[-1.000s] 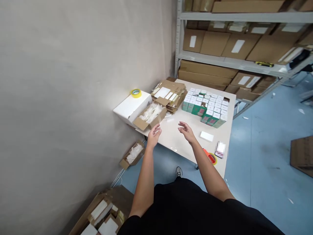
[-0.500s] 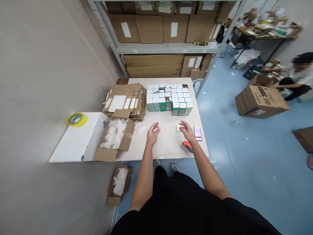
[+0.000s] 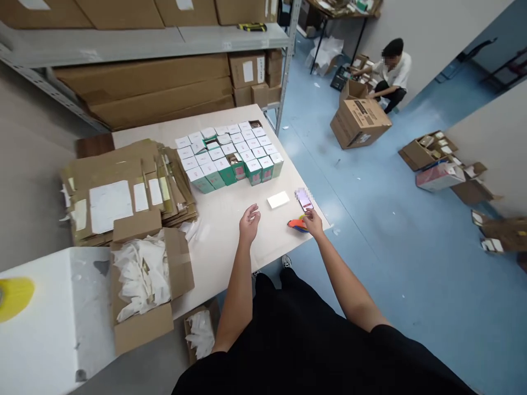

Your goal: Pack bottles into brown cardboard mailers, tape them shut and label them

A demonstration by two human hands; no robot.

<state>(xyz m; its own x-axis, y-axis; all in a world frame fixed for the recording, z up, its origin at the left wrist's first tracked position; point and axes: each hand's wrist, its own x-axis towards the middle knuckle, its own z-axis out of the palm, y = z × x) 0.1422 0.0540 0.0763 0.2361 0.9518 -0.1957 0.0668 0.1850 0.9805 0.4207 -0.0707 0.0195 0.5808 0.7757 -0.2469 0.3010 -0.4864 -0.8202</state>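
Observation:
My left hand [image 3: 249, 224] hovers over the front of the table with its fingers loosely curled and apart, holding nothing. At the table's right side, my right hand [image 3: 314, 224] has its thumb and fingers at the near end of an orange and blue hand tool [image 3: 295, 224], whose exact kind I cannot make out. No firm grip shows there. Just beyond that hand lies a phone [image 3: 303, 197] with its screen lit. A small white block or pad [image 3: 278, 199] rests between the hands and the rows of white-topped green boxes [image 3: 230, 156].
Flattened cartons [image 3: 111, 192] are piled at the left, beside an open carton [image 3: 179, 263] of white paper. Yellow tape [image 3: 16, 299] sits on a white box [image 3: 37, 340]. Shelving [image 3: 152, 46] stands behind the table [image 3: 222, 225]. A person [image 3: 397, 71] crouches by a large carton [image 3: 362, 123].
The view has swung right and closer to the table. My right hand has come down from near the white block to the orange and blue tool. My left hand stays raised and open.

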